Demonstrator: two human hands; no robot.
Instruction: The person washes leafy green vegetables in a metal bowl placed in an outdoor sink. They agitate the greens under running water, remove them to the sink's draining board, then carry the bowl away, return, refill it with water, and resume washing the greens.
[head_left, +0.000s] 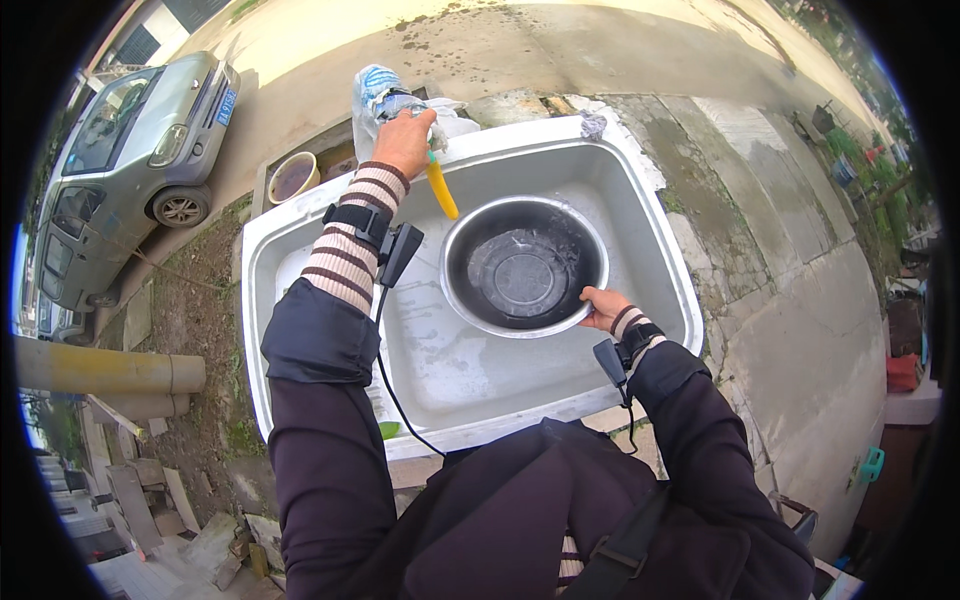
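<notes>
My left hand (405, 144) is at the tap beyond the sink's far rim, its fingers closed around the upper part. Clear plastic wrapping (379, 88) covers much of that tap, so its handle is mostly hidden. A yellow hose (441, 187) hangs from the spout over the sink. Inside the white sink (442, 367) stands a round stainless steel basin (523, 281), with a little water or wetness on its inner wall. With thumb over the rim and fingers outside, my right hand (606, 309) grips the basin's near right edge.
A grey rag (592, 125) lies on the sink's far right rim. Behind the left part stands a pale bucket (293, 178). Something green (388, 430) lies at the near left edge. A silver van (135, 172) is parked left, above a yellow-painted pipe (112, 373).
</notes>
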